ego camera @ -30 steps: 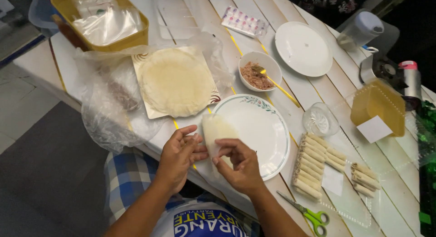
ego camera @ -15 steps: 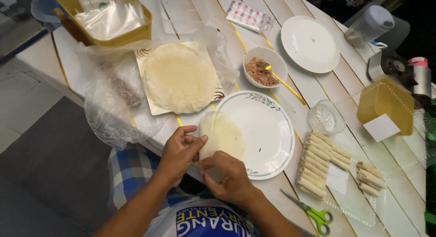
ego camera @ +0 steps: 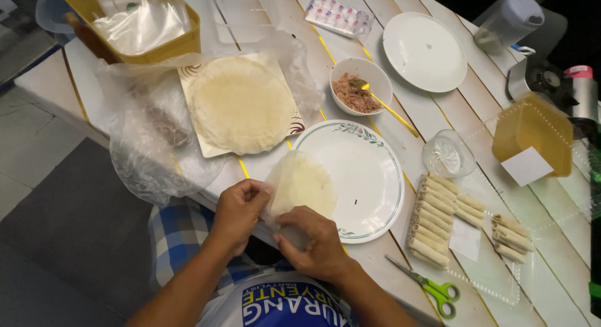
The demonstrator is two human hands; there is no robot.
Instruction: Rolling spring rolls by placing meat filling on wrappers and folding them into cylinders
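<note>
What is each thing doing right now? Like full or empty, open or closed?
Left hand: holding the wrapper's edge.
Right hand: pinching the wrapper.
Wrapper: flat, unfilled.
Rimmed plate: empty.
Bowl: holds filling and a fork.
White plate: empty.
Rolls: rolled, lined up.
Scissors: closed.

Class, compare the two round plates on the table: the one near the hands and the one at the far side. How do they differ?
The near plate has a patterned, dark-edged rim; the far plate is plain white. The near plate looks larger. A thin wrapper, held by the left hand and right hand, overlaps the near plate's edge; the far plate carries nothing. Both are round, white and flat on the table.
</note>
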